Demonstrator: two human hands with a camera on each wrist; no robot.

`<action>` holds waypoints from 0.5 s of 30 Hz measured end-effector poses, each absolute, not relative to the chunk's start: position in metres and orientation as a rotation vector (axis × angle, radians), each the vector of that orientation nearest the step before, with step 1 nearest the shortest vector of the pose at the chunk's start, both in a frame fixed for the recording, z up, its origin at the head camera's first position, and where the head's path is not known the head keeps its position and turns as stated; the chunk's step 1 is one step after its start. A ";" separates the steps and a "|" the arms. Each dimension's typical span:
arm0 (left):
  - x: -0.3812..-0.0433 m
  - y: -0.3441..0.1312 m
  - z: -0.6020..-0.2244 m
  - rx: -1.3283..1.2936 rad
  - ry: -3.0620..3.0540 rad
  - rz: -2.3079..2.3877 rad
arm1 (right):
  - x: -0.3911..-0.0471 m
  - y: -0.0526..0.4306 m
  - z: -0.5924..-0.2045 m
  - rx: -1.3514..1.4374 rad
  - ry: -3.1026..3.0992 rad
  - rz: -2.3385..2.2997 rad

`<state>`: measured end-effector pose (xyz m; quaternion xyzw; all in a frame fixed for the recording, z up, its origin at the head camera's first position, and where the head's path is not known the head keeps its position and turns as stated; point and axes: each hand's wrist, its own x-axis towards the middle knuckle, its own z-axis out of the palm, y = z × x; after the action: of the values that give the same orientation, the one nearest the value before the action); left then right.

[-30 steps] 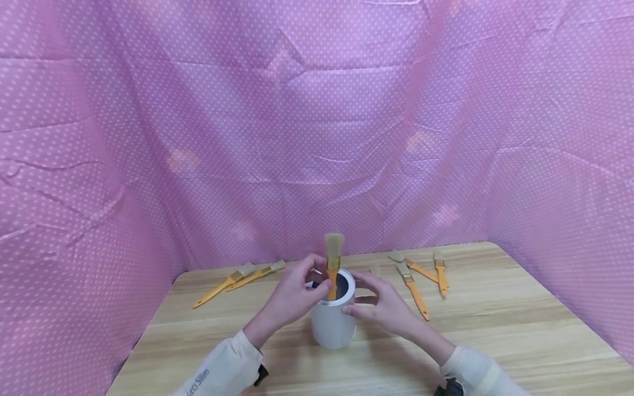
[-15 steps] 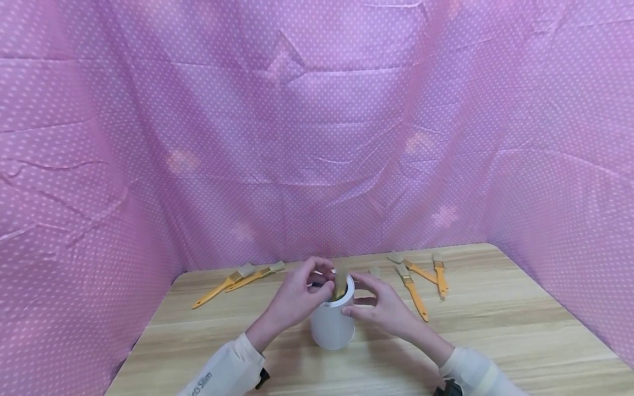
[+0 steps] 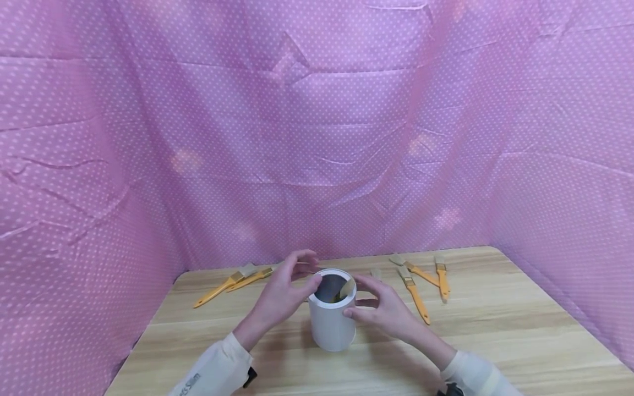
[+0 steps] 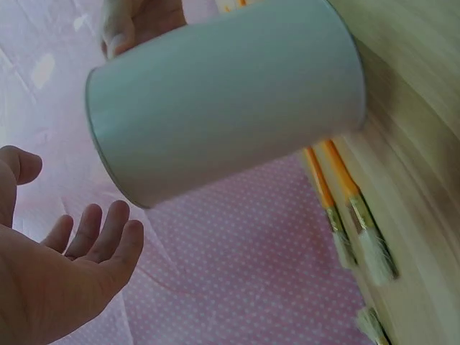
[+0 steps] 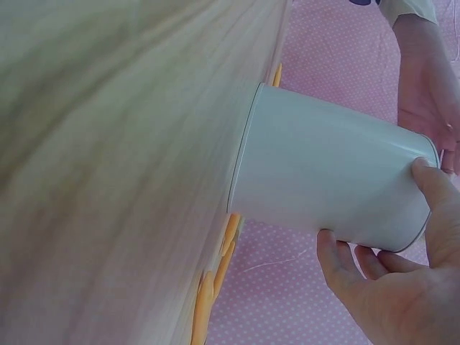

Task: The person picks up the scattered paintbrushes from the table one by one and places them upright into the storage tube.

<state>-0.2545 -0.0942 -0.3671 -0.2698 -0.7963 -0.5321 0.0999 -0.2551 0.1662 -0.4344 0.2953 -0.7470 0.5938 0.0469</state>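
Note:
A white cylindrical can (image 3: 333, 329) stands upright on the wooden table, its top uncovered. Inside it a paintbrush (image 3: 348, 288) leans against the right of the rim, bristles up, its handle mostly hidden. My right hand (image 3: 385, 306) holds the can from the right, thumb on the near side near the top and fingers round the far side, as the right wrist view also shows. At the can's left stands my left hand (image 3: 283, 285), its fingers spread loosely with nothing in them. In the left wrist view that hand (image 4: 72, 277) is apart from the can wall.
Two orange-handled paintbrushes (image 3: 220, 290) lie at the back left, partly overlapping. Several more, among them a near paintbrush (image 3: 415, 294), lie to the right behind my right hand. Pink dotted cloth (image 3: 317, 137) encloses the table (image 3: 495, 330) at the back and sides.
My left hand has lowered the paintbrush into the can, let go of it and drawn back left with its fingers opening. My right hand has stayed on the can.

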 end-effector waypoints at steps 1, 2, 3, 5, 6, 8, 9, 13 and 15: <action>-0.256 -0.097 -0.369 -0.787 -2.358 -1.566 | -0.255 0.166 -0.435 0.904 -2.274 1.814; -0.257 -0.099 -0.371 -0.776 -2.363 -1.559 | -0.255 0.165 -0.436 0.909 -2.268 1.817; -0.259 -0.103 -0.373 -0.763 -2.370 -1.553 | -0.254 0.165 -0.436 0.910 -2.263 1.822; -0.263 -0.110 -0.377 -0.737 -2.381 -1.541 | -0.253 0.164 -0.436 0.912 -2.254 1.830; -0.265 -0.113 -0.380 -0.720 -2.389 -1.530 | -0.253 0.163 -0.436 0.917 -2.249 1.835; -0.270 -0.122 -0.385 -0.684 -2.407 -1.516 | -0.252 0.162 -0.437 0.937 -2.232 1.845; -0.273 -0.126 -0.387 -0.664 -2.421 -1.505 | -0.251 0.162 -0.436 0.944 -2.227 1.848; -0.294 -0.146 -0.399 -0.610 -2.467 -1.426 | -0.250 0.163 -0.435 0.950 -2.228 1.845; -0.307 -0.157 -0.406 -0.587 -2.488 -1.380 | -0.251 0.164 -0.435 0.938 -2.238 1.837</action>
<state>-0.3074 -0.1567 -0.4059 -0.2006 -0.8505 -0.4717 0.1178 -0.2510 0.1641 -0.4348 0.3078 -0.7344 0.6030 0.0491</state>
